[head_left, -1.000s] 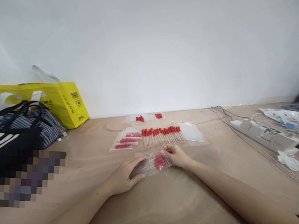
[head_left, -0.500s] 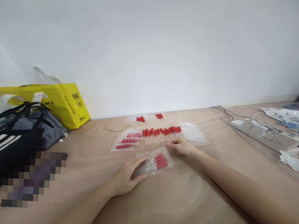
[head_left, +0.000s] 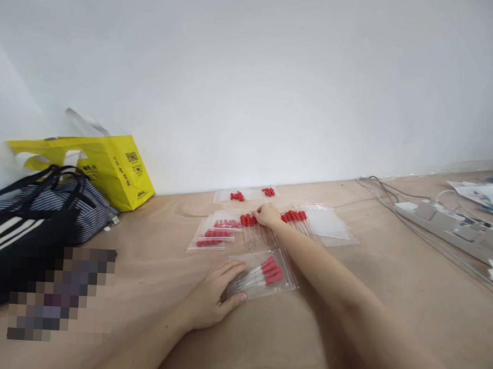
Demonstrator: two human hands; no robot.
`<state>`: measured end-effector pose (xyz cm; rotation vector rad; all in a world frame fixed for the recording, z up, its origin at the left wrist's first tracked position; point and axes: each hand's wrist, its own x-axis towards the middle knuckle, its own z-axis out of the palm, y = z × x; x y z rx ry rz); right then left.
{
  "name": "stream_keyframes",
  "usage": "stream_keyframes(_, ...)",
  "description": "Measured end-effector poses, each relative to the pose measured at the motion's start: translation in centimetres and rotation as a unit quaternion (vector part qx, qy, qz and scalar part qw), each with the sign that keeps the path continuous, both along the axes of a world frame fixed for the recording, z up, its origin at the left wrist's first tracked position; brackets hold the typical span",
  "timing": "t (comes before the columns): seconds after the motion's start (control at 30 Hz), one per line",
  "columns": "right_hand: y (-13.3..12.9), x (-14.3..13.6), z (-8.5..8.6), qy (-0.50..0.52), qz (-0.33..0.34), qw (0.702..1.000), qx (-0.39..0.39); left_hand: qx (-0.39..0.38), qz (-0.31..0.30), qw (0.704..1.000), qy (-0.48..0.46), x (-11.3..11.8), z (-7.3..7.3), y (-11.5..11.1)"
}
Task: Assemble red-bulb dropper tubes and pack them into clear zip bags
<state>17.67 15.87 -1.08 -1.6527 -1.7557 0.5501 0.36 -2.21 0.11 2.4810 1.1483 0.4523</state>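
My left hand [head_left: 219, 288] lies at the left edge of a clear zip bag [head_left: 288, 284], fingers stretched over it and thumb apart. Inside the bag are several sticks with red heads [head_left: 272, 274]. Beyond it, a row of thin red-headed sticks [head_left: 297, 216] is laid side by side, heads toward the wall. My right hand [head_left: 267, 215] reaches into the middle of this row, fingers pinched at a red head; its fingertips partly hide what they hold. Filled zip bags with red heads [head_left: 216, 234] overlap to the left of the row.
Flat clear bags [head_left: 330, 223] lie right of the row. Near the wall, another clear bag [head_left: 252, 196] bears small red pieces. A yellow bag [head_left: 134, 177] and a striped bag [head_left: 88, 208] stand left. A white power strip [head_left: 456, 228] with cables lies right.
My right hand has moved from the zip bag's upper corner forward and left, onto the row's red heads. My left hand stays on the zip bag. The view has shifted slightly.
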Motion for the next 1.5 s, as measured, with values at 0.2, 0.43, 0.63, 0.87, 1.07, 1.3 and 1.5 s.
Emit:
stream_keyframes(0.2,-0.5,1.5,1.1,0.062,0.007,0.997,0.037,0.003,0.001,1.000,0.001,0.0,0.1,0.0)
stream_keyframes(0.43,-6.6,9.7,1.0,0.282,-0.040,0.950,0.129,0.005,0.013,1.000,0.028,0.2,0.2,0.0)
stream_keyframes(0.63,-11.2,12.1,-2.0,0.415,-0.073,0.904,0.069,0.013,0.020,0.999,0.031,0.2,0.0,0.1)
stream_keyframes(0.87,-12.8,9.8,-2.5,0.489,-0.002,0.871,-0.043,0.032,0.023,0.999,0.028,0.2,-0.4,0.3)
stream_keyframes(1.07,-14.0,10.5,-2.3,0.461,0.141,0.862,-0.156,0.044,0.015,0.999,0.015,0.2,-0.3,0.4)
stream_keyframes(1.3,-14.1,10.9,-2.2,0.412,0.265,0.840,-0.233,0.046,0.015,0.999,0.022,0.4,-0.1,0.2)
stream_keyframes(1.5,-13.8,9.3,-2.3,0.372,0.317,0.856,-0.166,0.047,0.020,0.998,0.023,0.2,-0.4,0.4)
